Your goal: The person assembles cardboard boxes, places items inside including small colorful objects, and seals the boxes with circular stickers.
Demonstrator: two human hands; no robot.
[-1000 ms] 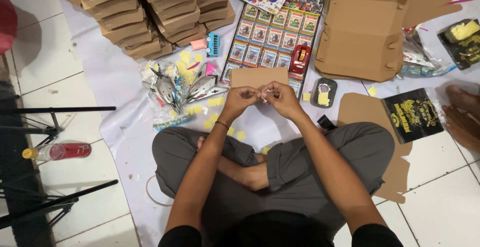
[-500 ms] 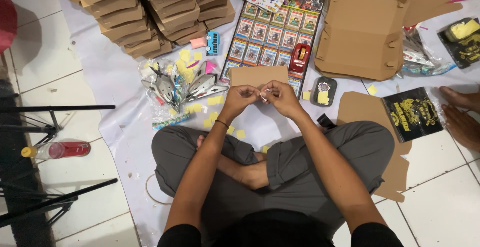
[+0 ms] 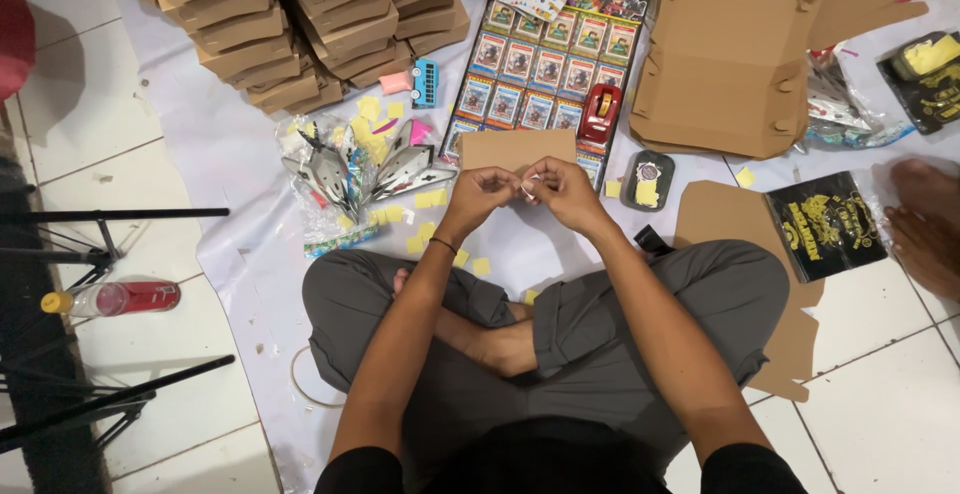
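I sit cross-legged on the floor with both hands raised together over my knees. My left hand [image 3: 478, 197] and my right hand [image 3: 563, 192] pinch a tiny white piece [image 3: 527, 187] between their fingertips; what it is stays too small to tell. Just beyond the hands lies a flat brown cardboard piece [image 3: 510, 147]. A red tape dispenser [image 3: 600, 112] stands on a sheet of small picture cards [image 3: 540, 64] a little farther off. Yellow paper scraps [image 3: 430, 199] are scattered left of my hands.
Stacks of folded cardboard boxes [image 3: 290, 24] stand at the back left, an open cardboard box [image 3: 725, 59] at the back right. Silver toy planes in plastic [image 3: 345, 179], black packets [image 3: 820, 224], a red bottle [image 3: 115, 298], black stand legs [image 3: 90, 254] and another person's feet [image 3: 925, 224] surround me.
My fingers have shifted slightly on the small white piece; both hands stay in the same place. The other person's feet at the right have moved a little.
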